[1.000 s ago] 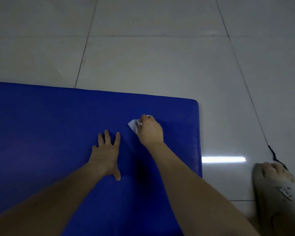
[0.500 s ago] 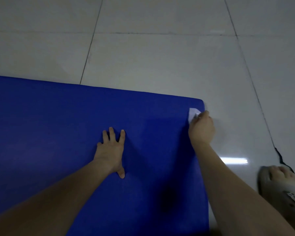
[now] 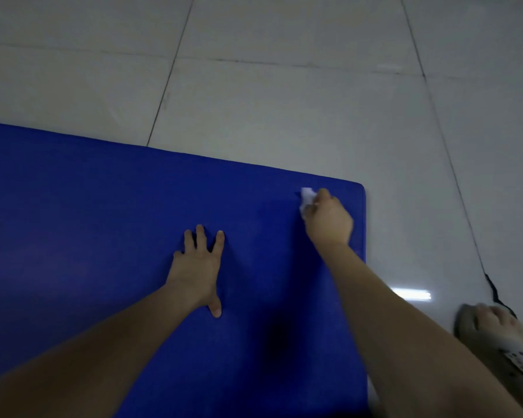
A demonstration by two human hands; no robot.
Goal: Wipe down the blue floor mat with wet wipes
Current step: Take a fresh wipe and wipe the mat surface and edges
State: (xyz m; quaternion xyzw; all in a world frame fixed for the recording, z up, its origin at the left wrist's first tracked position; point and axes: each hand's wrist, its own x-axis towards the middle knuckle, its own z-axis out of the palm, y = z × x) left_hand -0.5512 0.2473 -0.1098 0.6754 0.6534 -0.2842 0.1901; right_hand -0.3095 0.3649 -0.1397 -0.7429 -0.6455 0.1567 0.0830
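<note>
The blue floor mat (image 3: 88, 221) lies on the tiled floor and fills the left and lower part of the view. Near its far right corner, my right hand (image 3: 329, 221) grips a crumpled white wet wipe (image 3: 307, 197) and presses it onto the mat; most of the wipe is hidden under the fingers. My left hand (image 3: 198, 267) rests flat on the mat with its fingers spread, to the left of and nearer than the right hand.
Pale grey floor tiles (image 3: 284, 86) surround the mat on the far and right sides. At the lower right, a foot in a grey slipper (image 3: 495, 336) stands on the floor. A black cable (image 3: 492, 288) runs along the floor beside it.
My right hand swept the wipe right to the mat's right edge, then came back a little to the left onto the mat. My left hand stayed planted.
</note>
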